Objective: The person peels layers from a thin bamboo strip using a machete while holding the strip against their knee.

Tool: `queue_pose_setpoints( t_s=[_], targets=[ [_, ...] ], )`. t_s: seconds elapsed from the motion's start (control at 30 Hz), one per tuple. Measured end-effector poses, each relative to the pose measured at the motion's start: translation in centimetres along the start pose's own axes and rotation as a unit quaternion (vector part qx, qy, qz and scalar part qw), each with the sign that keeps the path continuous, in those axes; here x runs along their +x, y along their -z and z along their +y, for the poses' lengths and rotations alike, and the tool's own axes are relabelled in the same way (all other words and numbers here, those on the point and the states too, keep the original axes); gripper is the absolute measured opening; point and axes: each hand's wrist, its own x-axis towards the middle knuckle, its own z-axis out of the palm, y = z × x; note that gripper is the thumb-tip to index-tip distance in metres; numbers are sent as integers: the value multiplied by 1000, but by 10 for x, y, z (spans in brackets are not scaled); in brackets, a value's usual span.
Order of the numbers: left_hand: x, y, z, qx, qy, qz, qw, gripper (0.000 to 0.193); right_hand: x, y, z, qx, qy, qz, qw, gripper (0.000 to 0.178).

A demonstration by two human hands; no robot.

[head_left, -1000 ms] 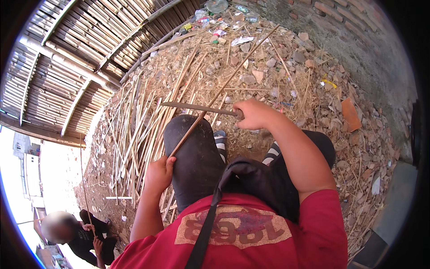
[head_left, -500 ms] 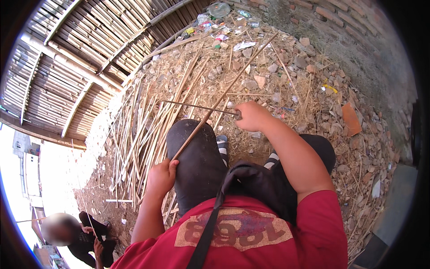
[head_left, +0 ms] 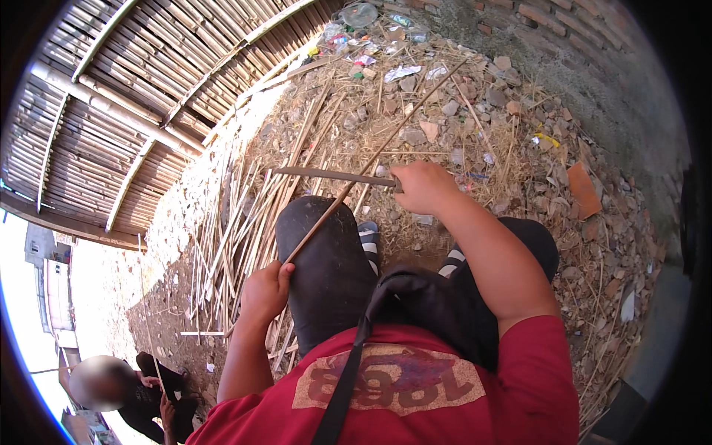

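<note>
My left hand [head_left: 267, 291] is closed round the near end of a long thin bamboo strip [head_left: 311, 231]. The strip slants up over my left knee and away to the right, its far end above the rubble. In my right hand [head_left: 424, 187] is the handle of a long knife [head_left: 326, 174], its dark flat blade pointing left. The blade crosses the strip beyond the knee; whether they touch I cannot tell. Most of the handle is hidden by my fingers.
Many split bamboo strips [head_left: 230, 245] lie in a heap left of my legs. Around them are stones, straw and litter. A bamboo slat wall [head_left: 185, 67] stands far left, a brick wall [head_left: 586, 74] at right. Another person [head_left: 141, 404] sits at lower left, holding a strip.
The knife has turned in my right hand: its blade showed edge-on before and shows its broad side now. My left hand and the strip have hardly moved.
</note>
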Motion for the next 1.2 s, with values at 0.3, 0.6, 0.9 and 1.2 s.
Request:
queue_pose_setpoints(
  t_s=[0.3,0.6,0.9,1.2],
  targets=[
    [2,6,6,21,-15,15,1000,42,10,3,32,71,-73,-43,994,37],
    [-1,-12,9,77,26,45,996,44,10,-1,38,127,-80,-27,988,43],
    [-1,-26,-2,52,-34,95,994,42,8,-6,26,112,-37,-51,992,47],
    [-2,-21,0,30,-32,84,995,40,-2,-4,-4,45,-1,-56,997,36]
  ],
)
